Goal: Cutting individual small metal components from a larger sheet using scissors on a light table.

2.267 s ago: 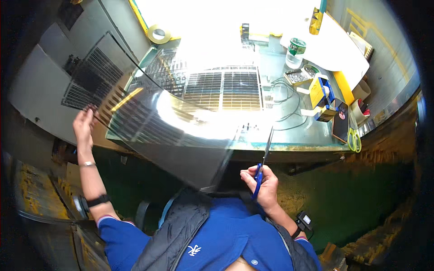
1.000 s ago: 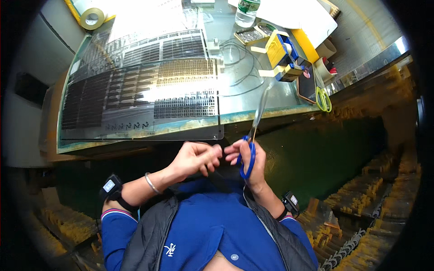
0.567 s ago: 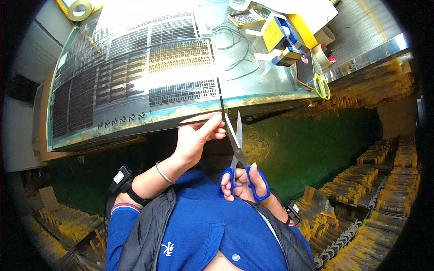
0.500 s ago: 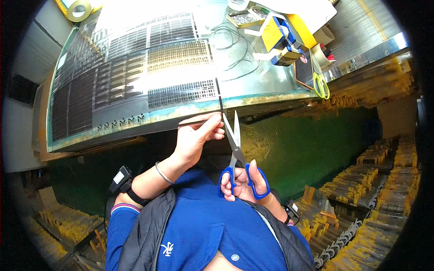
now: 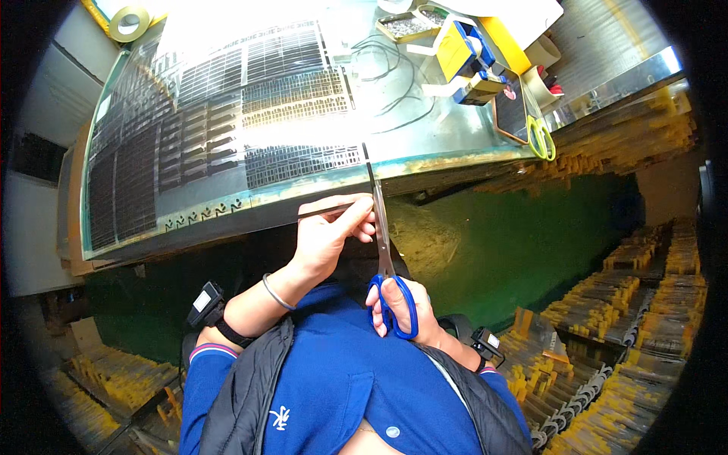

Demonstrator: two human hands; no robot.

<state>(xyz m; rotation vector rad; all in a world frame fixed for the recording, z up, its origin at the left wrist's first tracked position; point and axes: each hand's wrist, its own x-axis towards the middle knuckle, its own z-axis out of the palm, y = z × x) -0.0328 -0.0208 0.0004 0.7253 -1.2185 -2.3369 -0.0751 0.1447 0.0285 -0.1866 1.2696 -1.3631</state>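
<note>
My right hand [image 5: 406,307] grips scissors with blue handles [image 5: 413,322], fingers and thumb through the loops. Their metal blades [image 5: 382,227] point away from me and are nearly together, tips just below the table edge. Close beside the blades, my left hand [image 5: 326,235] pinches a narrow dark strip of film [image 5: 324,209] between thumb and fingers. Beyond, a clear film sheet printed with dark patterns [image 5: 201,144] lies on the table. A short dark strip [image 5: 369,161] crosses the table edge just above the blade tips; whether it joins the pinched strip I cannot tell.
On the glass-topped table [image 5: 455,144] are a blue and yellow tape dispenser [image 5: 464,57], thin dark wire [image 5: 413,95], a tape roll [image 5: 130,24] and green-handled scissors [image 5: 541,140]. Racks of yellow-edged pieces [image 5: 599,299] stand low on the right, above a green floor [image 5: 523,243].
The scissors' blades have closed from spread to nearly together, and the blue handles have come together in my right hand. My left hand has barely moved.
</note>
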